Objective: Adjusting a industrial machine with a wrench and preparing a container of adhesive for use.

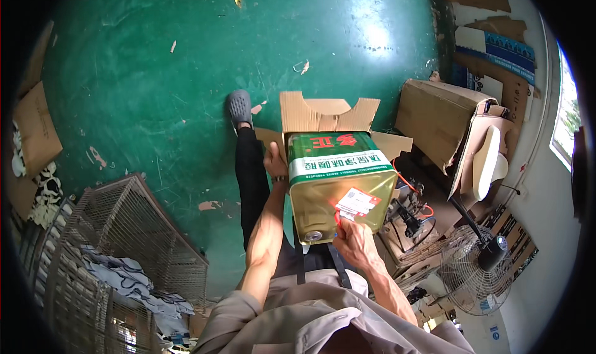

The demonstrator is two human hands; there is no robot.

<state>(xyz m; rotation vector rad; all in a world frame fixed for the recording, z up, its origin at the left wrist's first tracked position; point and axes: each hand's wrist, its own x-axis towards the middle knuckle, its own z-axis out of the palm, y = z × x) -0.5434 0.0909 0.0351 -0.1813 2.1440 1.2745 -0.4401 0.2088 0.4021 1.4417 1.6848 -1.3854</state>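
I hold a large rectangular gold metal can (323, 199) with a green and white band, tilted over an open cardboard box (323, 115) on the green floor. My left hand (274, 163) presses against the can's left side near the box flap. My right hand (352, 237) grips the red handle on the can's top face, beside a red and white tag (355, 202). A small round cap (312, 235) shows on the can's near corner.
A wire cage (124, 230) with cloth on it stands at my left. Cardboard boxes (434, 115) and flat cardboard pile up at right, with a standing fan (475, 270) and a machine (406, 220) beside me. My leg and grey shoe (239, 107) reach forward.
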